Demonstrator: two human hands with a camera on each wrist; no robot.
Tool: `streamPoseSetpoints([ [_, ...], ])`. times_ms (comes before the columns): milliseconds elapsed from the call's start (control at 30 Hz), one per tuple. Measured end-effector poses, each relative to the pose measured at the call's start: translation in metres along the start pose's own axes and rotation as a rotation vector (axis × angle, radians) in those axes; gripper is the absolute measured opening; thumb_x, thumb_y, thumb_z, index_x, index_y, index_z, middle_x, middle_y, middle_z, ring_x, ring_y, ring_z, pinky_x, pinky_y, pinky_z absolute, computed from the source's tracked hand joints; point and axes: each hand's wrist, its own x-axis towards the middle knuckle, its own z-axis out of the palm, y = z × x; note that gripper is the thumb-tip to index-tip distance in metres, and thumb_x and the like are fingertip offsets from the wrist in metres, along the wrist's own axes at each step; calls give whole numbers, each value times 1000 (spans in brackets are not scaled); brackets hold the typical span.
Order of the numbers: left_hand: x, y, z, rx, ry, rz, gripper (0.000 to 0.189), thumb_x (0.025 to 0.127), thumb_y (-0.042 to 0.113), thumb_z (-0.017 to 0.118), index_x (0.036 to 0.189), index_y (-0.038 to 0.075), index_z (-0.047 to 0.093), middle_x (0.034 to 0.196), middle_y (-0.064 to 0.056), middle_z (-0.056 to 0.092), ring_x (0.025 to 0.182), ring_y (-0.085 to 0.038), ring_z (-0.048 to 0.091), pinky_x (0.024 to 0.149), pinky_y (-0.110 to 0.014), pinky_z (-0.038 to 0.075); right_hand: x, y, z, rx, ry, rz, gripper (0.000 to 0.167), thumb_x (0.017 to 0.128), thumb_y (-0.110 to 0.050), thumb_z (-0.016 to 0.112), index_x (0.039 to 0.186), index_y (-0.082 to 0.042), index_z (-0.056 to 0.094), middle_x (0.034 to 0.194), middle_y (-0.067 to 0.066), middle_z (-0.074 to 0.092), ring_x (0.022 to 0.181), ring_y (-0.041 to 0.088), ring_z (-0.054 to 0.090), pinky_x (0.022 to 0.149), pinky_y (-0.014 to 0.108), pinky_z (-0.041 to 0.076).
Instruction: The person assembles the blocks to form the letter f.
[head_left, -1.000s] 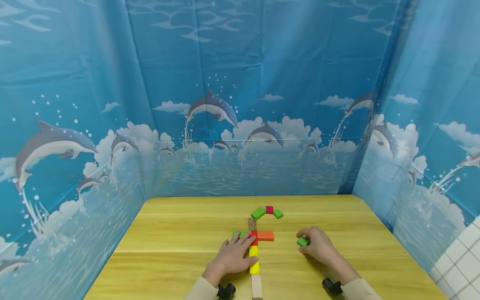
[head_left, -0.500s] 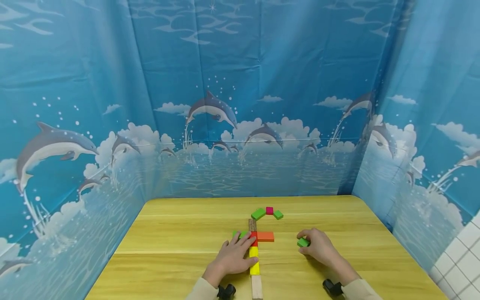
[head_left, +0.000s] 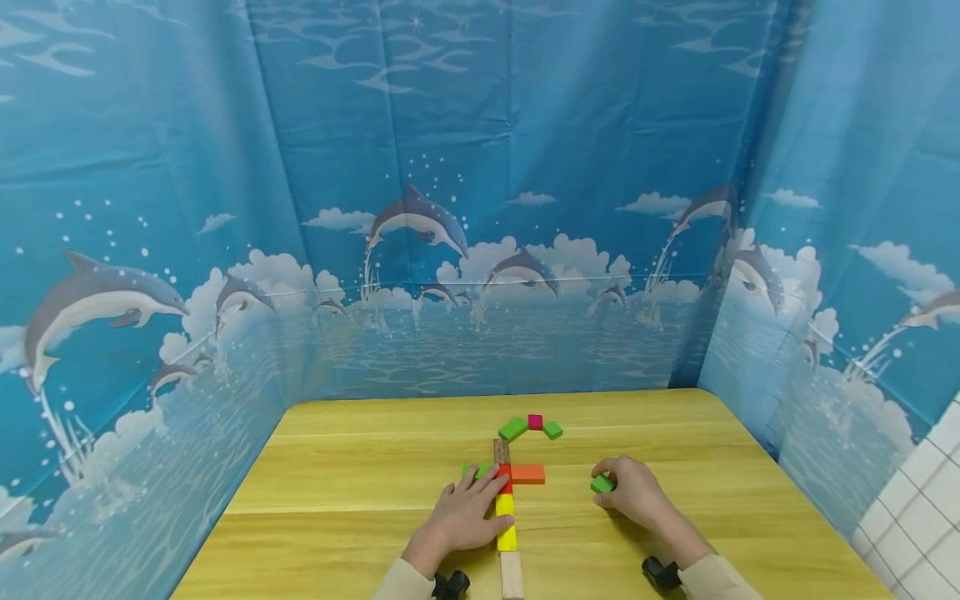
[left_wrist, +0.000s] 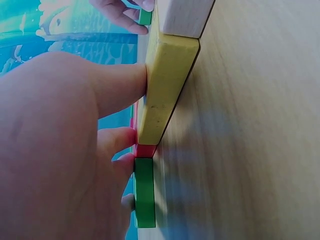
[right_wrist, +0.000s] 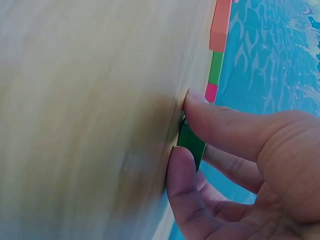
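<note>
My left hand (head_left: 467,515) lies spread over a row of blocks, fingertips on the red block (head_left: 506,482) and a green block (left_wrist: 144,192), thumb on the yellow blocks (head_left: 507,533). In the left wrist view its thumb touches the yellow side. Off to the right of the row, my right hand (head_left: 633,492) pinches a small green block (head_left: 602,484) between thumb and fingers, low at the tabletop. The right wrist view has that green block (right_wrist: 191,142) partly covered by the fingers. An orange block (head_left: 528,475) extends right from the red one.
A pale wood block (head_left: 512,575) continues the row toward me; a brown block (head_left: 501,451) continues it away. Beyond them, a green block (head_left: 513,429), a magenta block (head_left: 535,422) and a smaller green block (head_left: 552,431) form a curve. The wooden table (head_left: 337,467) meets a dolphin-printed curtain (head_left: 420,350).
The head view has shifted slightly, so everything sits a little further left. Both hands keep their places among the blocks.
</note>
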Motion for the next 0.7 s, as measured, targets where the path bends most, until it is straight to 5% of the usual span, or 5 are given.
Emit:
streamPoseSetpoints([
  [700,-10,2,-3,-22,10,20,69,101,57,49,160,24,33,166,1,22,152,-36,16,109,-70,23,-2,-10,1,-25,28,18,40,73,-20,92,107,-8,75,84,1,65,73,15,58,62,36,50],
])
